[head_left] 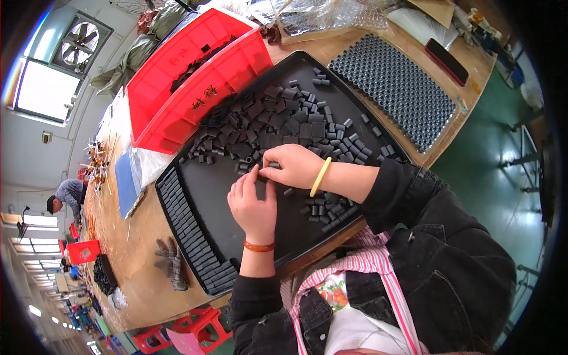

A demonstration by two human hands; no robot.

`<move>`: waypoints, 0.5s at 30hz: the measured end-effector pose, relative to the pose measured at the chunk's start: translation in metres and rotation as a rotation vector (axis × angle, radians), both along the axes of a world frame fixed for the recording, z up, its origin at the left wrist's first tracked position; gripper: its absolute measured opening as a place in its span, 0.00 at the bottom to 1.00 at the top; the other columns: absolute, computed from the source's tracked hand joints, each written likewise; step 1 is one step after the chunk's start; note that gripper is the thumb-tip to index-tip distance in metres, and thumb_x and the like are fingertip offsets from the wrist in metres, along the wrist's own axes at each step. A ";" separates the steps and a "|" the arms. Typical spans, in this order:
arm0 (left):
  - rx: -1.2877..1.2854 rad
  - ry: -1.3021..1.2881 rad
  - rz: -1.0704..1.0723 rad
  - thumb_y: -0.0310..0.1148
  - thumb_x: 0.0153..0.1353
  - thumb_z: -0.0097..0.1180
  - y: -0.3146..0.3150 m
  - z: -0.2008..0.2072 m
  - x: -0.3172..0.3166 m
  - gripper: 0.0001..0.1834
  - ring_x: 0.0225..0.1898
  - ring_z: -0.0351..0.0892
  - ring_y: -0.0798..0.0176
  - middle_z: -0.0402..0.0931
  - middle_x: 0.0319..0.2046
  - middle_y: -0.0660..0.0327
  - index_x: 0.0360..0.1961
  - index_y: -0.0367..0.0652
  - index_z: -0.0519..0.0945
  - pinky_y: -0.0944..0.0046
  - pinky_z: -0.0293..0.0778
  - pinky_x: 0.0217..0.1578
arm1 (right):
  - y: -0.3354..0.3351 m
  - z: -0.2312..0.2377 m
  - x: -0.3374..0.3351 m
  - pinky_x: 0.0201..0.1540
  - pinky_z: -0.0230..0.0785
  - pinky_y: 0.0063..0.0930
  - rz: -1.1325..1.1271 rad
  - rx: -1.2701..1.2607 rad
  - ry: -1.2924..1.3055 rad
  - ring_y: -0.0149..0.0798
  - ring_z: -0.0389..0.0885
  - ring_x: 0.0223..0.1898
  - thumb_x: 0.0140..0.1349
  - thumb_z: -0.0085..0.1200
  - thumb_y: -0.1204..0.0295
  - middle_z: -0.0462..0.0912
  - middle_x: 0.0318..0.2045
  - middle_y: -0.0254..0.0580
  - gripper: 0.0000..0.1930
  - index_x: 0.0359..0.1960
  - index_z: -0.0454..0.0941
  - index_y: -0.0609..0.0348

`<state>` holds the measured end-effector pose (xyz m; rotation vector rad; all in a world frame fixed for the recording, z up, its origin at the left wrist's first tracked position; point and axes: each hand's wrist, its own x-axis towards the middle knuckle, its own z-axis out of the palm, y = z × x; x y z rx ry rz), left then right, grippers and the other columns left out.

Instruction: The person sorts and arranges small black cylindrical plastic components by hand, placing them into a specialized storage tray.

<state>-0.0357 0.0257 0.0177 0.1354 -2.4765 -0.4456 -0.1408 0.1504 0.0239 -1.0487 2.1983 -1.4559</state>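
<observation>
A large black tray [195,236] lies on the wooden table and holds a loose heap of small dark blocks [278,118]. Along its left edge, more blocks stand in neat rows [189,231]. My left hand [254,204], with an orange-brown bracelet on the wrist, reaches up from below, and its fingertips press on a few blocks. My right hand [293,165], with a yellow band on the wrist, comes in from the right and is curled over the same small dark blocks [273,165]. The two hands touch over the middle of the tray.
A red bin [195,89] with dark pieces stands behind the tray. A rack of grey cylinders [393,89] and a dark phone [447,61] lie at the back right. Grey gloves [171,263] rest on the table [136,272]. Another person [65,198] works far left.
</observation>
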 end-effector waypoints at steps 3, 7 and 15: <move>-0.028 0.011 0.002 0.30 0.50 0.65 0.001 0.002 0.000 0.19 0.42 0.77 0.55 0.78 0.39 0.58 0.46 0.43 0.80 0.58 0.70 0.45 | -0.001 0.001 0.001 0.42 0.71 0.40 0.008 -0.004 -0.006 0.53 0.80 0.37 0.56 0.54 0.63 0.82 0.31 0.53 0.13 0.33 0.80 0.62; 0.146 0.072 -0.028 0.28 0.51 0.65 0.002 0.004 -0.004 0.18 0.41 0.77 0.54 0.78 0.38 0.57 0.46 0.41 0.80 0.59 0.72 0.43 | -0.004 -0.009 0.002 0.45 0.71 0.40 -0.066 -0.122 -0.059 0.54 0.79 0.40 0.59 0.50 0.65 0.82 0.33 0.53 0.13 0.35 0.79 0.63; 0.592 0.007 -0.032 0.21 0.56 0.59 0.000 0.005 -0.001 0.09 0.35 0.77 0.61 0.77 0.35 0.57 0.39 0.37 0.81 0.67 0.73 0.37 | 0.002 0.005 -0.003 0.36 0.71 0.30 -0.011 -0.193 -0.245 0.39 0.80 0.32 0.68 0.47 0.66 0.80 0.30 0.45 0.13 0.44 0.74 0.64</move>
